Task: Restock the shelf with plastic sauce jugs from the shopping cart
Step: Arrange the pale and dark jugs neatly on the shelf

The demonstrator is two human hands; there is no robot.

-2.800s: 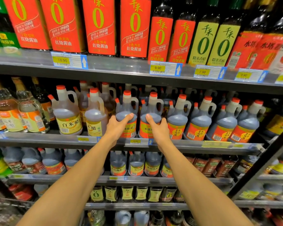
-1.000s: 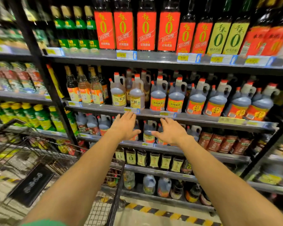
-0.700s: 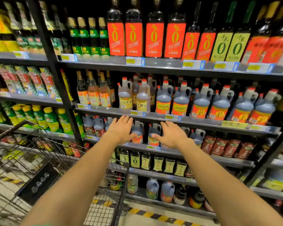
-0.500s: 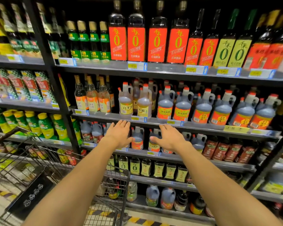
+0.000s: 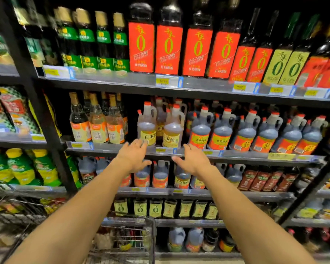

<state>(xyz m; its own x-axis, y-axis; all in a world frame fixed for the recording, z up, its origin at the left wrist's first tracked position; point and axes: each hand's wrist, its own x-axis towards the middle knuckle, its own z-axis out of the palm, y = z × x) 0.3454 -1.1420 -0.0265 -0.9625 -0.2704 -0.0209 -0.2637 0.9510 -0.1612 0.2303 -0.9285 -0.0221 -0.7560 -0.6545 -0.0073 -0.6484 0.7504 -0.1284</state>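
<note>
Empty hands [image 5: 134, 156] before the shelf [image 5: 236, 156] (aisle dim, cart [image 5: 122, 241] below).

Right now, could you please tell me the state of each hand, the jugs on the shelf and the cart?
left hand: open, empty, fingers spread, in front of the shelf edge.
right hand: open, empty, fingers spread.
pale jugs: upright, red caps on, yellow labels facing out.
dark jugs: upright, capped, lined along the shelf front.
shopping cart: at lower left below the arms; contents too blurred to tell.
</note>
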